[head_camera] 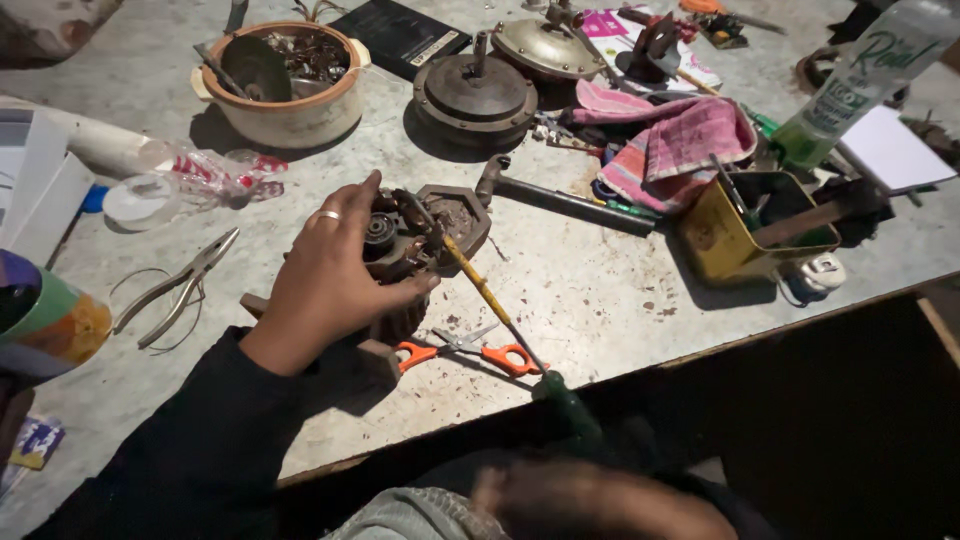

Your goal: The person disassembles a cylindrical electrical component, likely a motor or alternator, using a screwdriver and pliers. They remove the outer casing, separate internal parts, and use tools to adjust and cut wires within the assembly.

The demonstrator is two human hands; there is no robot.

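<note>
My left hand (325, 275), with a ring on one finger, grips a small rusty electric motor (425, 225) that rests on the worn table (590, 290). A screwdriver (490, 300) with a yellow shaft and dark green handle slants from the motor down towards the table's front edge. Its tip touches the motor's top. My right hand (600, 505) is blurred at the bottom of the view and seems to hold the screwdriver's handle. Orange-handled scissors (480, 350) lie just in front of the motor, under the screwdriver.
Pliers (180, 285) lie left of my hand. Behind are a bowl of metal parts (285, 120), round motor housings (475, 95), a long metal tool (570, 200) and a pink cloth (680, 140). A yellow tin of tools (715, 250) and a green bottle (860, 70) stand at the right.
</note>
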